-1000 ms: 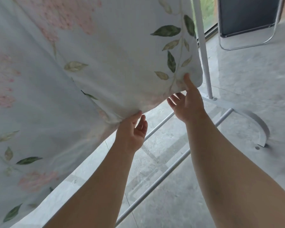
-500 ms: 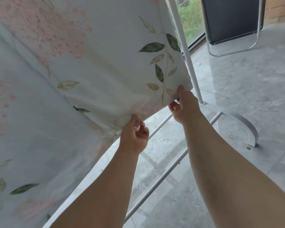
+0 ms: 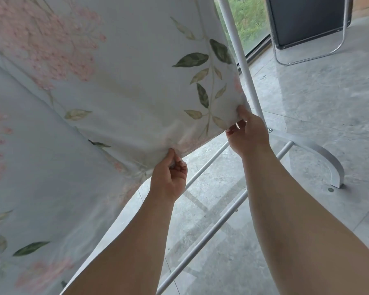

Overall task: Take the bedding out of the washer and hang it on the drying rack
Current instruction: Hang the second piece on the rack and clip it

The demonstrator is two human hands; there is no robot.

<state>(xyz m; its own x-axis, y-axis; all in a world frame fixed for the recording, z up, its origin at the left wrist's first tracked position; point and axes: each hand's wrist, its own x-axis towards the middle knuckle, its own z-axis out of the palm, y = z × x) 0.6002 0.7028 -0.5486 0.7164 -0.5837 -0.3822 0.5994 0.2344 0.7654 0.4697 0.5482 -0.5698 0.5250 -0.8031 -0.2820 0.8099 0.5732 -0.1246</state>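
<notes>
A pale sheet (image 3: 119, 88) printed with pink flowers and green leaves hangs over the white drying rack (image 3: 241, 67) and fills the left and upper view. My left hand (image 3: 169, 175) pinches the sheet's lower hem between thumb and curled fingers. My right hand (image 3: 248, 133) grips the sheet's lower right corner, close beside the rack's upright pole. The top of the rack is out of view.
Two white lower rails (image 3: 209, 235) of the rack cross the grey tiled floor (image 3: 320, 107) under my arms. A curved metal foot (image 3: 330, 162) stands at the right. A dark folding chair (image 3: 307, 20) with a metal frame stands by the glass door at the back.
My right hand's fingers have curled round the sheet's corner, and my left hand has tightened on the hem. The view has tilted up a little.
</notes>
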